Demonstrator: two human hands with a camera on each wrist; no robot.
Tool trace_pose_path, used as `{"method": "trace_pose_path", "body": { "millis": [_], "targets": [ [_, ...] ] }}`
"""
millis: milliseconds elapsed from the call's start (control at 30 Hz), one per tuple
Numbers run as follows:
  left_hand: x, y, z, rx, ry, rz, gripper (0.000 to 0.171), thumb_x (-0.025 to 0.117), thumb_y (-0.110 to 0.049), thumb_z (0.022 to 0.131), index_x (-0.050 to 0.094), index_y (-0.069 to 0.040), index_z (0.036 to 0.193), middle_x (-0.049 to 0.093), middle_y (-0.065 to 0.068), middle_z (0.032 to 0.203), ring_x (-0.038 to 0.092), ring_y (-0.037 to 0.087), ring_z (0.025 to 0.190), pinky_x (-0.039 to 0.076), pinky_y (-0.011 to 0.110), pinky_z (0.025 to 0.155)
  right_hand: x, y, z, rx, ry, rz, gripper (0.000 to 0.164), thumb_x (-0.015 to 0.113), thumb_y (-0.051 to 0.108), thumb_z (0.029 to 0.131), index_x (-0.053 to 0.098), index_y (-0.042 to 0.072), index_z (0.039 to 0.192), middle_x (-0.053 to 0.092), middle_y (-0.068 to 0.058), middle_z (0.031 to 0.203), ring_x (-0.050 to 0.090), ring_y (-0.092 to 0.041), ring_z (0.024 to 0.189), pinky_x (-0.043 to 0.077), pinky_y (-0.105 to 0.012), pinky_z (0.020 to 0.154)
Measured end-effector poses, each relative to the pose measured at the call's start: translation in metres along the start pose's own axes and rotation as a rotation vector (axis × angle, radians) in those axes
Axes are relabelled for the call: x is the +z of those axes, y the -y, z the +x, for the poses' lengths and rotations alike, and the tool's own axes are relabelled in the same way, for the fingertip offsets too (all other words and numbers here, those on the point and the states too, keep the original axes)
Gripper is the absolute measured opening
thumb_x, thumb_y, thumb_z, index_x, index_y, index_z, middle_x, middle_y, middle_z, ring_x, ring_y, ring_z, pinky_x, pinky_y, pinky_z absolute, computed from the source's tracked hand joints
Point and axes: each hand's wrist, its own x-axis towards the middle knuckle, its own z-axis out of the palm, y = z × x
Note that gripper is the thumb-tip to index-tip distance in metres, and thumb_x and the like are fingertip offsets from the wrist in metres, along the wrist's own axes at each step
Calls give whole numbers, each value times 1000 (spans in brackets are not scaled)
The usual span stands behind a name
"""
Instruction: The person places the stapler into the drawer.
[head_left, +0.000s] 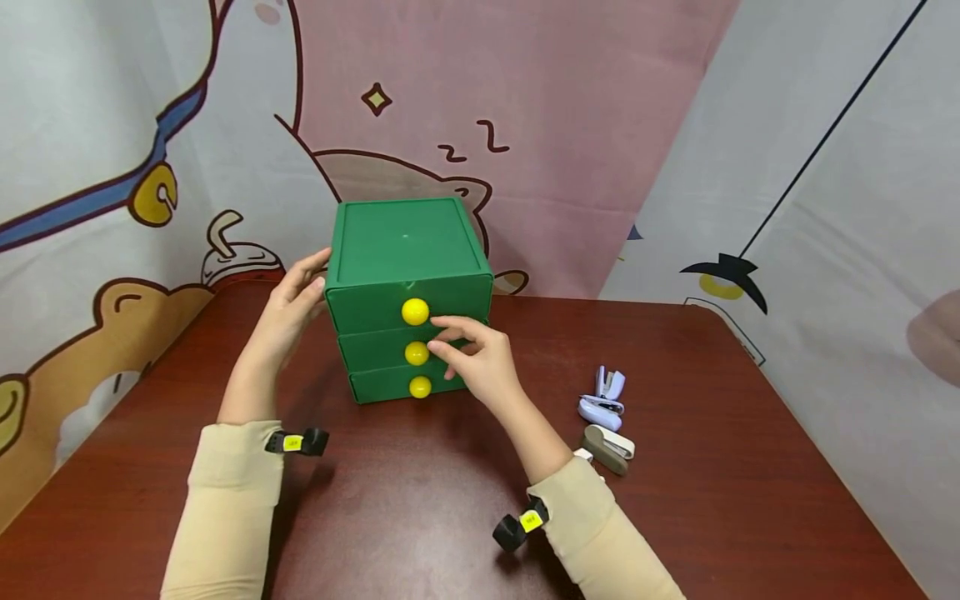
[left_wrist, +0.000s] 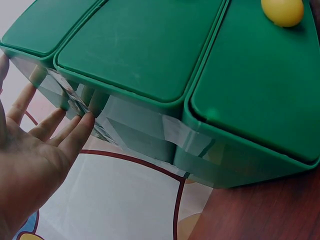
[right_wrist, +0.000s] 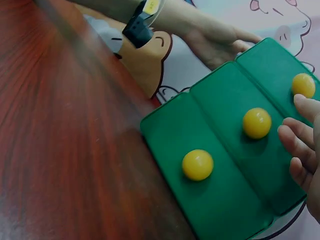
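A green three-drawer box stands on the table, each drawer front bearing a round yellow knob. My left hand is at the box's left side, and in the left wrist view its extended fingers lie against the clear-taped side wall. My right hand is in front of the drawers, fingers slightly bent. Its fingertips are right beside the top knob and the middle knob, gripping neither as far as I can see. Below them sits the bottom knob. All drawers look closed.
To the right on the brown table lie a lilac stapler and a grey-and-white stapler-like item. A small white thing is partly hidden behind the right forearm. A cartoon-printed cloth hangs behind the table.
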Motion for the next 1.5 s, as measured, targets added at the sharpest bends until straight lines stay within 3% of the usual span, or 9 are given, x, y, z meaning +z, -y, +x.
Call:
{"method": "trace_pose_path", "body": {
  "millis": [233, 433, 633, 800, 900, 1067, 1300, 1500],
  "targets": [
    [1, 0, 0, -15, -7, -1, 49, 45, -22, 103, 34, -11, 149, 38, 9, 141, 49, 18, 118, 41, 29, 94, 4, -12, -5, 79, 45, -72, 33, 76, 16, 83, 70, 10, 115, 70, -8, 86, 58, -32, 46, 50, -45, 48],
    [1, 0, -1, -16, -6, 1, 49, 44, -22, 103, 34, -11, 149, 39, 7, 139, 49, 17, 118, 41, 29, 94, 13, -17, -7, 141, 83, -39, 33, 78, 17, 82, 71, 12, 114, 71, -6, 88, 60, -30, 48, 53, -50, 53],
    [2, 0, -1, -10, -4, 2, 48, 44, -21, 103, 34, -10, 149, 40, 7, 138, 50, 16, 118, 42, 27, 93, 19, -20, -8, 145, 77, 2, 30, 76, 13, 83, 71, 9, 112, 70, -7, 88, 61, -32, 51, 54, -48, 54],
    [3, 0, 0, -9, -9, -5, 48, 44, -21, 104, 34, -9, 149, 39, 8, 139, 49, 17, 118, 42, 25, 92, 17, -21, -13, 111, 79, -26, 28, 76, 12, 83, 72, 8, 110, 70, -6, 86, 58, -23, 46, 52, -48, 50],
    [3, 0, 0, -8, -6, 0, 48, 44, -21, 103, 34, -10, 149, 39, 9, 140, 49, 17, 118, 42, 25, 92, 14, -19, -17, 86, 99, -38, 28, 76, 13, 83, 71, 8, 110, 71, -6, 87, 58, -19, 46, 53, -42, 49],
    [1, 1, 0, -2, 1, 2, 48, 45, -22, 103, 35, -11, 149, 40, 8, 140, 48, 17, 119, 42, 27, 94, 9, -13, -24, 89, 137, -55, 27, 76, 13, 83, 72, 10, 109, 71, -5, 89, 59, -18, 49, 53, -35, 49],
    [0, 2, 1, 11, 9, -16, 48, 45, -19, 103, 35, -9, 149, 42, 7, 138, 50, 17, 118, 41, 28, 96, 4, 0, -35, 124, 171, -90, 28, 77, 14, 81, 72, 12, 108, 71, -5, 90, 59, -17, 50, 53, -41, 50],
    [0, 1, 1, 13, 2, -33, 47, 45, -18, 103, 36, -8, 148, 42, 7, 138, 50, 17, 118, 42, 28, 94, 1, 11, -45, 105, 196, -128, 28, 78, 15, 80, 73, 12, 107, 71, -3, 90, 58, -12, 50, 52, -30, 49]
  ]
}}
